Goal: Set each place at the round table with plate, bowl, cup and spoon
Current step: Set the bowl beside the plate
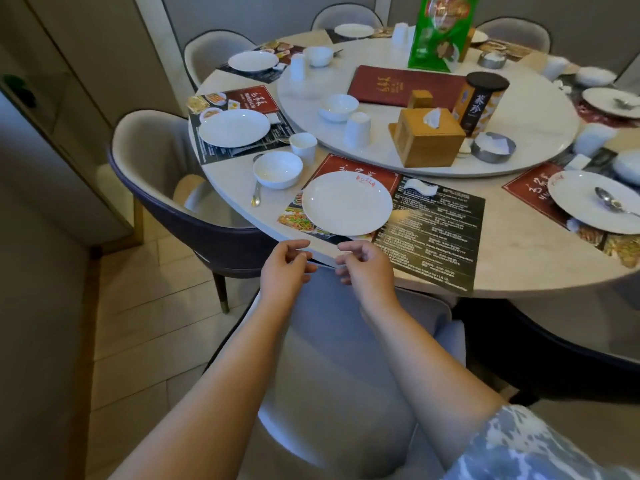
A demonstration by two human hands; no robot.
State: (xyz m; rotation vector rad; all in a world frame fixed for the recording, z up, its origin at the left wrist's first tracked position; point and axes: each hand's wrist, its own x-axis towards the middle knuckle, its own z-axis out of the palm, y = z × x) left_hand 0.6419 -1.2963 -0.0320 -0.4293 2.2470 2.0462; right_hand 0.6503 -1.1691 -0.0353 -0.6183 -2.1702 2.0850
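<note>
- Both hands hover just short of the tabletop (346, 271) edge, over the grey chair (332, 341) pulled up to this place: the left hand (285, 268) and right hand (363, 268) sit close together, fingers loosely curled, and neither grip holds anything.
- Nearest the hands, the white plate (346, 204) lies on the left end of a printed paper placemat (433, 233); its near rim reaches almost to the tabletop edge, so I judge the hands are placed to square the plate or the mat.
- Left of that plate a white bowl (277, 169) stands on bare tabletop with a metal spoon (256, 194) lying beside it, handle toward the edge; a white cup (303, 145) stands just beyond the bowl. Whether these belong to this place or the neighbouring one I cannot tell.
- Farther left of the plate, a second plate (233, 128) rests on its own mat, facing another chair.
- Beyond the plate, on the raised turntable (346, 161), a spare bowl (337, 107) and an upturned cup (357, 129) wait beside a wooden tissue box (427, 138), likely stock for unfinished places.
- Right of the plate, another plate (595, 202) carries a spoon (613, 199).
</note>
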